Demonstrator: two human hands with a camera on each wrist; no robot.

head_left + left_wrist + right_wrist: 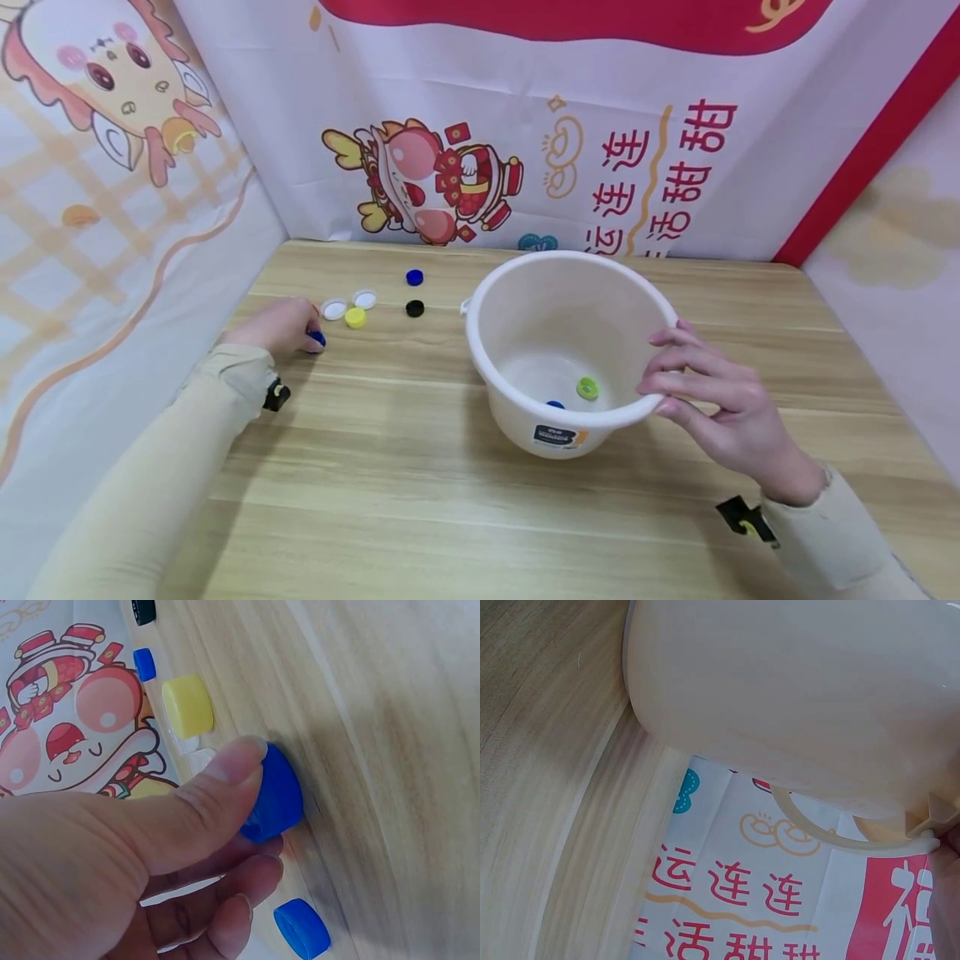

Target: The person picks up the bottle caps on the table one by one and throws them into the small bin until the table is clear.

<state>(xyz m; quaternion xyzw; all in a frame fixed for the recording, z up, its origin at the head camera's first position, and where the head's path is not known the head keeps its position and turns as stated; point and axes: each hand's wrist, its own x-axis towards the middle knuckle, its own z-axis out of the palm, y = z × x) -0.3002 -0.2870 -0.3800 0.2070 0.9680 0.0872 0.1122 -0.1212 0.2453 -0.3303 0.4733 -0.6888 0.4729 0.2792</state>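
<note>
My left hand [281, 327] pinches a blue bottle cap [279, 793] between thumb and fingers, at the left part of the table. A second blue cap [302, 928] lies close by in the left wrist view. A yellow cap [356, 317] and two white caps [334, 310] lie just right of that hand in the head view. On the right, my right hand [712, 396] grips the rim of a white bucket [525, 425], thumb outside and fingers over the edge. Inside the bucket are a green cap [588, 388] and a blue cap [555, 405], partly hidden by the rim.
Farther back on the wooden table [360, 483] lie a blue cap [415, 277] and a black cap [415, 308], left of the bucket. Printed cloth [285, 108] hangs behind and at the sides. The bucket's handle [832, 836] hangs along its outside.
</note>
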